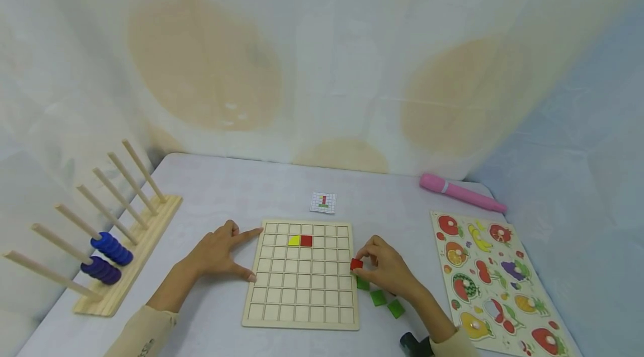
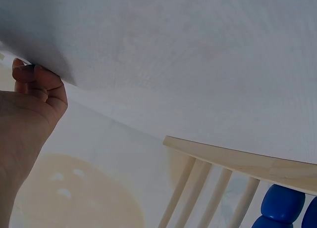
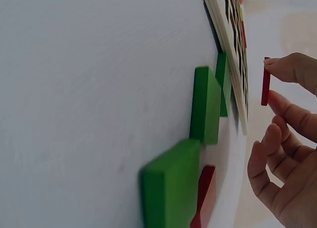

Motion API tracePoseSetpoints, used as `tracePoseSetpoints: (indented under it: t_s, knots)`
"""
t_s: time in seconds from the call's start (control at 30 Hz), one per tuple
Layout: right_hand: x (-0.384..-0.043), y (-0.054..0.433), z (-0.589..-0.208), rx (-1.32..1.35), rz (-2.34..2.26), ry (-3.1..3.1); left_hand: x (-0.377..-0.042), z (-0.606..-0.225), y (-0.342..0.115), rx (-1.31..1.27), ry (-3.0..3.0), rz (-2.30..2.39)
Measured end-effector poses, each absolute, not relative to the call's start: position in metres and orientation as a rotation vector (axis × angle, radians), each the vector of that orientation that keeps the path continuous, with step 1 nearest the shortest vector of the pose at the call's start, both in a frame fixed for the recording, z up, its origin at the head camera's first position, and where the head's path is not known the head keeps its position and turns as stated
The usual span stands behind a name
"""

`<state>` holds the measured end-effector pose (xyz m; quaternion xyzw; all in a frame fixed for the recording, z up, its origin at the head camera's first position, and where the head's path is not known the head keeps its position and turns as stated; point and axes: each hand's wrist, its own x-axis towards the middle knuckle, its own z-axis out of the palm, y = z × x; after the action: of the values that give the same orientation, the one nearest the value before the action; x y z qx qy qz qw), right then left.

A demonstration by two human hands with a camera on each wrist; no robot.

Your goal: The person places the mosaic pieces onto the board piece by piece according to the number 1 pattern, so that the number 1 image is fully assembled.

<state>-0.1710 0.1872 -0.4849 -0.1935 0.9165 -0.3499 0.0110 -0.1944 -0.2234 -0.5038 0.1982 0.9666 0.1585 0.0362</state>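
Note:
A wooden grid board [image 1: 302, 281] lies on the table, with a yellow piece [image 1: 294, 241] and a red square tile [image 1: 306, 241] side by side in its second row. At the board's left edge, my left hand [image 1: 216, 251] touches it with spread index finger and thumb; the other fingers are curled. My right hand [image 1: 387, 267] pinches another red square tile [image 1: 356, 263] between thumb and finger at the right edge. In the right wrist view that tile [image 3: 265, 82] is held edge-on, off the table. Several green tiles [image 1: 378, 298] and a red tile [image 3: 205, 193] lie below this hand.
A small printed pattern card [image 1: 323, 203] lies beyond the board. On the left stands a wooden peg rack [image 1: 146, 245] with blue rings [image 1: 112, 248] and purple rings [image 1: 100, 270]. A fruit puzzle board [image 1: 495, 279] and a pink rolled item [image 1: 463, 192] are on the right.

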Motion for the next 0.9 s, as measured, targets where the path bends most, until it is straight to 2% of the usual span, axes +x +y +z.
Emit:
tracePoseSetpoints:
  t_s: [0.9]
  knots:
    - [-0.188, 0.123, -0.482, -0.686, -1.124, 2.761, -0.195, -0.503, -0.223, 0.636, 2.983, 0.483]
